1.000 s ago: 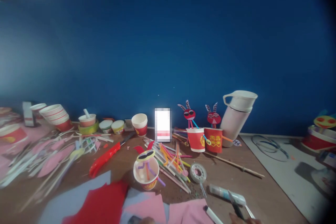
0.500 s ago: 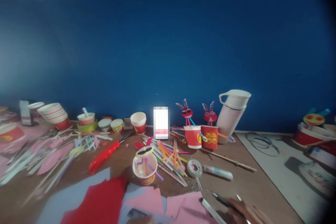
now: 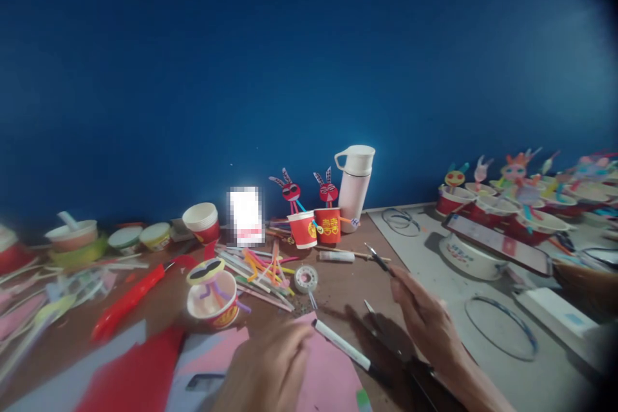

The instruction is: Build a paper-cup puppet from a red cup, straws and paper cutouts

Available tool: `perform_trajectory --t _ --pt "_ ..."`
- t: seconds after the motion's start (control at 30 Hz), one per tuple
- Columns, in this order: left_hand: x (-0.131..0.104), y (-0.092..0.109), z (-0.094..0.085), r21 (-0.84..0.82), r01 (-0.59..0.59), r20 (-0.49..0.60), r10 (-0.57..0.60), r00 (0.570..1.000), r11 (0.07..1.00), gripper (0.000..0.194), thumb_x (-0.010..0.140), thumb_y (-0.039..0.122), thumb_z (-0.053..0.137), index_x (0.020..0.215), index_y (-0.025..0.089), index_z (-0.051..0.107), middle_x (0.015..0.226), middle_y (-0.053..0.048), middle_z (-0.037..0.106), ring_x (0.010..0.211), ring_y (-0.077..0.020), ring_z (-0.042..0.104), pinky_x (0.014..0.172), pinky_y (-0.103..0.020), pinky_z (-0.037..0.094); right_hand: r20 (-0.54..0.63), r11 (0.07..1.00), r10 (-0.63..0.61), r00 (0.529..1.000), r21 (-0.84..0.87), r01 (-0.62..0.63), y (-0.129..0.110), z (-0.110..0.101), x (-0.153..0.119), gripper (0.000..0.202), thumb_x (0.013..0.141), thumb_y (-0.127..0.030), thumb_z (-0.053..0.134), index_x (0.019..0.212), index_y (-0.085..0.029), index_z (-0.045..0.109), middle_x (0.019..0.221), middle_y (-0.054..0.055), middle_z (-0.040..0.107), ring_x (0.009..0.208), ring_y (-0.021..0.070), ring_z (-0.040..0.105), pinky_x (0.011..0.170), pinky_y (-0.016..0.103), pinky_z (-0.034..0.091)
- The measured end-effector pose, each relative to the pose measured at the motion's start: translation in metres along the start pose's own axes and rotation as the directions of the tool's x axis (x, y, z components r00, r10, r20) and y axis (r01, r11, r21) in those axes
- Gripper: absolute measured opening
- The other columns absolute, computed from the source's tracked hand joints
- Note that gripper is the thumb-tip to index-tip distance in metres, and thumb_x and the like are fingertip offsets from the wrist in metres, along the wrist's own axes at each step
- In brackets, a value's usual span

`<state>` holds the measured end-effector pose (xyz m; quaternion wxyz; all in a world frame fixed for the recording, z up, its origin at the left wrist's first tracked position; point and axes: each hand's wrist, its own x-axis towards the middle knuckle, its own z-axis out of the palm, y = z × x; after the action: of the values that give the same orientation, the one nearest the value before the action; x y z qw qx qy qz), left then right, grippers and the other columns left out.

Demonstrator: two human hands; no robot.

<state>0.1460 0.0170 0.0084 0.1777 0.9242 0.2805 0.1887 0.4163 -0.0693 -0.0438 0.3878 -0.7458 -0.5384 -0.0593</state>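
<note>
A crowded brown table (image 3: 345, 286), seen from the wearer's head: the right hand (image 3: 427, 312) grips a slim dark tool (image 3: 379, 257) in its fingers, the point aimed away over the table, while the left hand (image 3: 270, 364) curls over a pink paper sheet (image 3: 326, 383), and whether it holds anything cannot be told. Two red-headed figures (image 3: 291, 192) look finished, standing in red cups at the back beside a white flask (image 3: 354, 196); a yellow-headed figure (image 3: 206, 271) leans out of a nearer cup (image 3: 226, 315), and more cup figures (image 3: 516, 174) stand blurred at the far right. The pink sheet, a red sheet (image 3: 140, 367) and a pile of coloured straws (image 3: 261, 270) lie loose, apparently material left to use. Between the hands, a white marker (image 3: 342, 344) lies partly across the pink sheet, in the way, and a second pointed tool (image 3: 371, 310) lies near the right hand. Around them are a tape roll (image 3: 306, 279), a red-handled cutter (image 3: 128, 306) and, farther right, a phone (image 3: 499, 243) resting tilted on a white bowl (image 3: 466, 259)
</note>
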Motion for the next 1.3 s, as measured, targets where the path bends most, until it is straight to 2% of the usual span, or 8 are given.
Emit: perform_trajectory --t 0.13,0.2,0.33,0.53,0.73,0.9,1.03,1.3 --pt "0.093 0.027 0.027 0.208 -0.078 0.153 0.046 0.987 0.975 0.023 0.092 0.012 0.042 0.089 0.018 0.064 0.096 -0.004 0.068 0.097 -0.0202 0.060 0.081 -0.034 0.051 -0.032 0.999 -0.024 0.999 0.030 0.025 -0.006 -0.002 0.000 0.034 0.095 -0.037 0.036 0.111 -0.017 0.059 0.067 0.002 0.063 0.053 0.0153 0.060 0.054 0.022 0.049" --pt "0.130 0.028 0.051 0.257 -0.065 0.181 0.018 0.983 0.964 0.013 0.091 0.021 0.053 0.096 0.014 0.063 0.104 -0.006 0.065 0.101 -0.0220 0.060 0.084 -0.042 0.050 -0.022 0.997 -0.059 0.998 0.053 0.060 -0.008 0.000 -0.002 0.032 0.095 -0.037 0.037 0.107 -0.017 0.059 0.066 0.001 0.064 0.054 0.0151 0.061 0.054 0.021 0.049" --pt "0.165 0.015 0.087 0.309 -0.033 0.231 -0.041 0.972 0.951 0.027 0.090 0.030 0.056 0.113 0.017 0.057 0.116 -0.008 0.060 0.098 -0.0215 0.061 0.081 -0.042 0.053 0.005 0.987 -0.139 0.990 0.080 0.138 -0.007 0.002 -0.006 0.027 0.094 -0.035 0.041 0.105 -0.019 0.059 0.071 0.002 0.068 0.059 0.0145 0.065 0.056 0.019 0.051" --pt "0.158 0.002 0.094 0.300 0.045 0.185 -0.104 0.977 0.953 0.028 0.089 0.030 0.057 0.114 0.017 0.057 0.118 -0.008 0.059 0.102 -0.0231 0.060 0.086 -0.045 0.050 -0.013 0.969 -0.234 0.972 0.073 0.234 0.003 0.005 -0.005 0.023 0.093 -0.034 0.044 0.105 -0.021 0.058 0.075 0.002 0.072 0.054 0.0119 0.067 0.051 0.014 0.051" --pt "0.111 0.006 0.044 0.049 0.039 0.052 -0.042 0.998 0.998 0.014 0.084 0.020 0.059 0.097 0.018 0.060 0.105 -0.007 0.063 0.103 -0.0244 0.055 0.088 -0.040 0.047 -0.074 0.974 -0.196 0.978 0.100 0.203 0.000 0.008 -0.008 0.025 0.091 -0.035 0.047 0.107 -0.021 0.060 0.086 0.005 0.075 0.066 0.0155 0.071 0.057 0.015 0.053" --pt "0.065 0.002 0.011 -0.260 0.069 -0.061 -0.087 0.994 0.963 0.022 0.089 0.015 0.044 0.108 0.023 0.049 0.099 -0.002 0.064 0.089 -0.0170 0.060 0.079 -0.028 0.046 -0.037 0.979 -0.068 0.997 0.192 0.073 -0.018 0.010 -0.012 0.026 0.094 -0.037 0.041 0.092 -0.022 0.062 0.062 0.000 0.066 0.048 0.0133 0.060 0.045 0.018 0.047" --pt "0.070 0.000 0.024 -0.415 0.107 -0.075 -0.151 0.986 0.903 0.013 0.089 0.019 0.042 0.100 0.022 0.049 0.080 -0.001 0.063 0.069 -0.0158 0.059 0.065 -0.026 0.046 0.035 0.965 0.017 0.999 0.262 -0.025 -0.025 0.014 -0.013 0.026 0.094 -0.039 0.041 0.092 -0.021 0.059 0.060 -0.003 0.059 0.048 0.0123 0.056 0.046 0.019 0.044" --pt "0.118 -0.007 0.068 -0.443 0.081 -0.149 -0.163 0.975 0.893 0.015 0.083 0.016 0.048 0.097 0.020 0.049 0.089 -0.003 0.063 0.080 -0.0163 0.062 0.074 -0.027 0.048 0.036 0.950 0.019 0.999 0.311 -0.030 -0.023 0.011 -0.010 0.030 0.096 -0.037 0.037 0.091 -0.018 0.059 0.057 -0.004 0.050 0.047 0.0115 0.048 0.046 0.020 0.040"
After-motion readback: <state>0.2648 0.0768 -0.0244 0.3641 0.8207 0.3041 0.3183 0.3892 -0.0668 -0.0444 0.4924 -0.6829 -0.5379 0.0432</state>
